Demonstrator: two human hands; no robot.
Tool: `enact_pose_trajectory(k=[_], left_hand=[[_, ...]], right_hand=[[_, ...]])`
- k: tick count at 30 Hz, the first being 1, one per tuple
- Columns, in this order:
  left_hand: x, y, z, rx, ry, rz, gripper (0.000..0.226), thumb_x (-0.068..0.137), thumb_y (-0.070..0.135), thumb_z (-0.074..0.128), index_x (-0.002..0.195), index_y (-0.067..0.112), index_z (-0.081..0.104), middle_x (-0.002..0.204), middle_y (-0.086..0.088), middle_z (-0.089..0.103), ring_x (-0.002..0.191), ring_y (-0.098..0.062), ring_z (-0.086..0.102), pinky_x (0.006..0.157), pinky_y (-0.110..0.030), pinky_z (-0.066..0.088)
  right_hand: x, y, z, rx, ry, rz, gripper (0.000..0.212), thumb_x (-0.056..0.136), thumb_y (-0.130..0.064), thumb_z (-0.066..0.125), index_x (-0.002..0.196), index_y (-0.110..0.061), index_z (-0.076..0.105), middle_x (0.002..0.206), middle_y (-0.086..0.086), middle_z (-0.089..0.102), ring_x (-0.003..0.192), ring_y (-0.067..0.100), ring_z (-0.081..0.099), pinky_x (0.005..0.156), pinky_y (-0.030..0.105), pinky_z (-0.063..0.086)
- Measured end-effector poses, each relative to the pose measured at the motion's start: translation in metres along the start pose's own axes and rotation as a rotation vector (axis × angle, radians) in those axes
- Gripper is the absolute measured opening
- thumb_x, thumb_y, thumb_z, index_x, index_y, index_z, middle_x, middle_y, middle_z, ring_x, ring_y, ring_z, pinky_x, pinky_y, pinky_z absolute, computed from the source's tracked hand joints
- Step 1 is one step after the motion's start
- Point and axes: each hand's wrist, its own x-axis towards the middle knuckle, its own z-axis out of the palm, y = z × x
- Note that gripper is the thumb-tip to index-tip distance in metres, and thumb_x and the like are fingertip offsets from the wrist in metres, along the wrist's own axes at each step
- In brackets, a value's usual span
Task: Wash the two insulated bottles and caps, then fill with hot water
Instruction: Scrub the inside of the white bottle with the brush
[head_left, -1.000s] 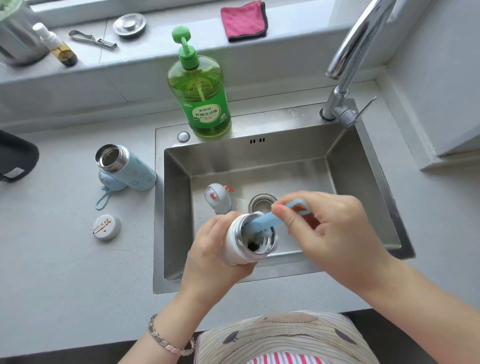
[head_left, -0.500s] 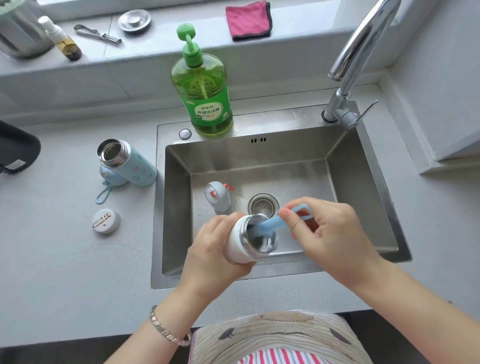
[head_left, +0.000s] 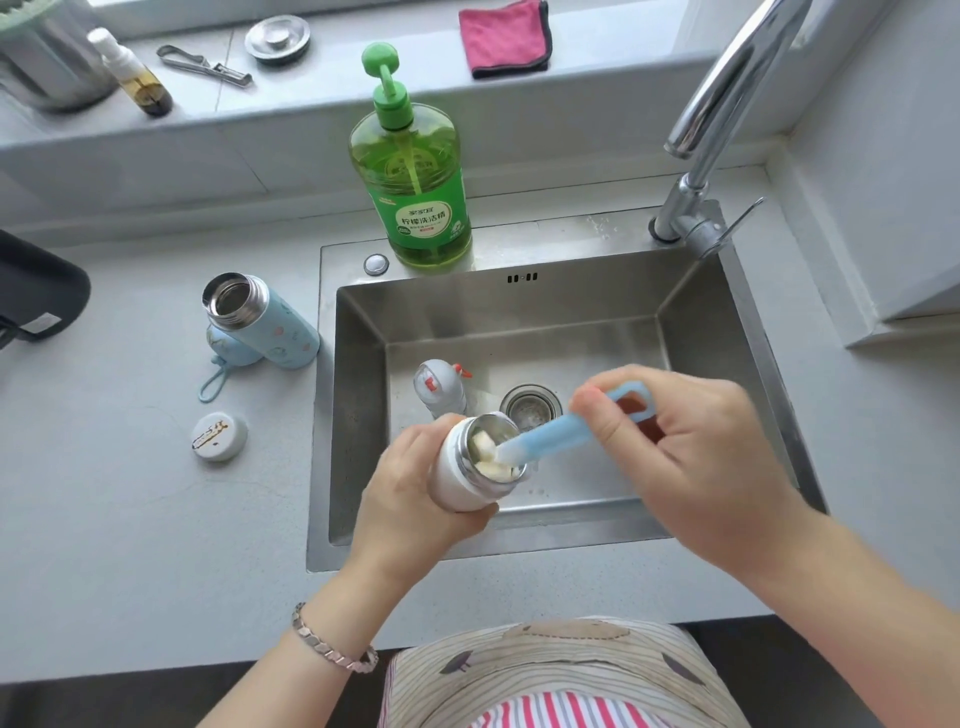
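My left hand (head_left: 415, 499) grips a white insulated bottle (head_left: 462, 467), tilted over the front of the sink (head_left: 727, 332). My right hand (head_left: 691, 452) holds the blue handle of a bottle brush (head_left: 561, 431); its pale sponge head shows at the bottle's steel mouth. A light-blue patterned bottle (head_left: 265, 322) stands uncapped on the counter left of the sink, with its blue cap and loop (head_left: 228, 358) beside it. A white round cap (head_left: 219, 436) lies on the counter nearer me. A grey cap with red parts (head_left: 440, 387) sits in the basin by the drain (head_left: 530, 408).
A green dish-soap pump bottle (head_left: 415, 182) stands on the sink's back rim. The chrome tap (head_left: 717, 130) rises at the back right. On the sill lie a pink cloth (head_left: 504, 39), a drain plug (head_left: 278, 39), a metal opener (head_left: 205, 65) and a small oil bottle (head_left: 135, 75).
The brush has been drawn up so that its sponge head now shows at the bottle's mouth. My right hand has shifted slightly right and up. The left hand keeps the bottle in place.
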Motion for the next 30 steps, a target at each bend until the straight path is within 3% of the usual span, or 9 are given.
enact_pose_trajectory(k=[6,10,14,18,20,24,30], left_hand=[[-0.004,0.005,0.007,-0.032,-0.036,0.046,0.071,0.046,0.048,0.069,0.112,0.05,0.044,0.108,0.025,0.051,0.096,-0.003,0.054,0.08,-0.023,0.046],[-0.007,0.003,0.006,-0.024,-0.012,0.073,0.068,0.047,0.048,0.07,0.11,0.05,0.044,0.108,0.023,0.051,0.095,-0.004,0.054,0.079,-0.023,0.045],[-0.006,0.001,0.015,-0.021,0.021,0.083,0.068,0.048,0.047,0.069,0.111,0.048,0.044,0.107,0.021,0.052,0.094,-0.005,0.053,0.079,-0.024,0.046],[-0.007,0.004,0.025,-0.034,0.069,0.203,0.059,0.056,0.039,0.076,0.109,0.035,0.051,0.1,0.012,0.058,0.091,-0.01,0.055,0.08,-0.022,0.045],[-0.009,0.002,0.026,-0.062,0.138,0.215,0.057,0.058,0.038,0.075,0.11,0.032,0.051,0.102,0.018,0.056,0.091,-0.009,0.055,0.082,-0.017,0.044],[-0.012,-0.003,0.02,-0.133,0.225,0.166,0.057,0.054,0.036,0.078,0.104,0.043,0.05,0.106,0.032,0.054,0.094,0.006,0.053,0.084,-0.01,0.04],[-0.008,0.0,0.02,-0.069,0.142,0.21,0.059,0.057,0.036,0.077,0.109,0.036,0.051,0.1,0.018,0.056,0.092,-0.005,0.055,0.084,-0.015,0.043]], right_hand=[[-0.009,0.016,0.024,0.219,-0.088,0.275,0.04,0.091,-0.045,0.044,0.064,-0.024,0.064,0.044,-0.012,0.045,0.041,0.004,0.042,0.047,0.011,0.031],[-0.005,0.019,0.019,0.298,-0.088,0.472,0.045,0.095,-0.033,0.038,0.064,-0.014,0.065,0.042,-0.003,0.052,0.035,0.007,0.045,0.044,0.016,0.038],[-0.013,0.009,0.029,0.323,-0.075,0.515,0.044,0.097,-0.026,0.037,0.067,-0.01,0.065,0.043,-0.001,0.053,0.035,0.009,0.044,0.043,0.017,0.038],[-0.029,0.002,0.045,0.241,-0.14,0.527,0.034,0.097,-0.026,0.04,0.072,-0.023,0.064,0.042,-0.01,0.053,0.038,0.005,0.047,0.05,0.015,0.041],[-0.031,-0.006,0.04,0.319,-0.133,0.568,0.032,0.096,-0.027,0.041,0.075,-0.023,0.065,0.044,-0.008,0.054,0.039,0.004,0.046,0.046,0.014,0.039],[-0.023,-0.012,0.016,0.512,0.043,0.644,0.039,0.097,-0.026,0.037,0.08,-0.009,0.067,0.046,0.001,0.053,0.036,0.006,0.041,0.04,0.013,0.033],[-0.025,-0.014,0.031,0.481,-0.068,0.685,0.038,0.098,-0.025,0.036,0.081,-0.011,0.067,0.048,0.0,0.053,0.038,0.006,0.042,0.043,0.013,0.034]])
